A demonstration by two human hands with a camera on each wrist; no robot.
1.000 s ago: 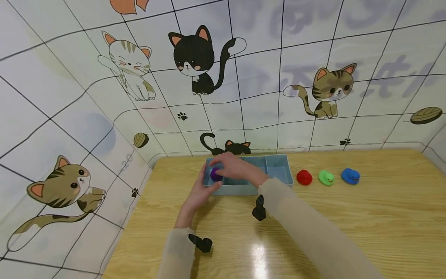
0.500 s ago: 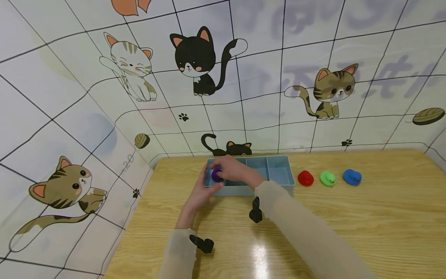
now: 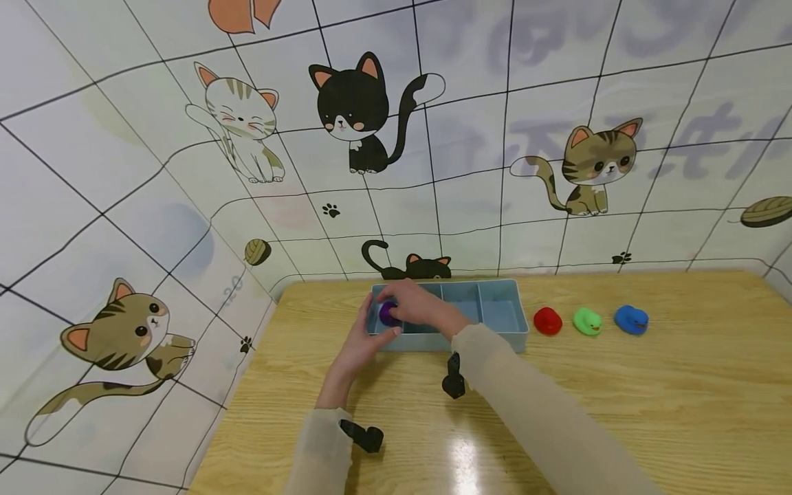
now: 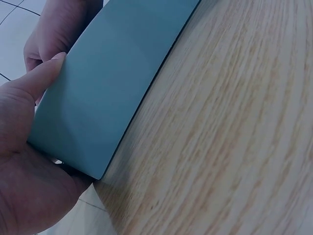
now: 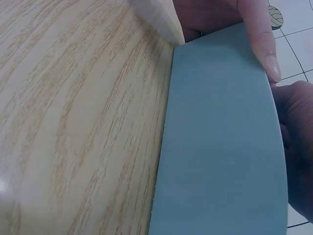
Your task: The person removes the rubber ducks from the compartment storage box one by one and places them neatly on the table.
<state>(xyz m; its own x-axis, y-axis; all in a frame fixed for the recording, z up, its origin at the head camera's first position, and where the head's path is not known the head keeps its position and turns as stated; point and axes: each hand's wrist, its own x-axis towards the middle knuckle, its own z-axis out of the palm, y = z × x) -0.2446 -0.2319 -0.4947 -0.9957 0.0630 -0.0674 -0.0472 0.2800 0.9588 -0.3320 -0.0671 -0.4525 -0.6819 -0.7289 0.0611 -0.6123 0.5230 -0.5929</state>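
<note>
A pale blue divided box (image 3: 427, 342) stands near the back of the wooden table, by the wall. At its left end my left hand (image 3: 359, 344) grips it, thumb over the front rim and the other fingers along the end. My right hand (image 3: 416, 302) reaches from above into the leftmost compartment. There its fingers hold a small round purple toy (image 3: 388, 314), partly covered by the hand. Both wrist views mainly show the outer front wall of the box (image 5: 220, 142); the left wrist view shows my left thumb on the rim, and the purple toy is hidden in both.
Right of the box, a red rubber duck (image 3: 548, 321), a green rubber duck (image 3: 587, 321) and a blue rubber duck (image 3: 632, 320) sit in a row on the table (image 3: 594, 405). A cat-patterned wall covering (image 3: 470, 158) rises behind and at the left.
The head view has shifted slightly, so the whole scene sits a little lower and further right. Both hands keep nearly the same place at the box, and the purple toy stays in the leftmost compartment.
</note>
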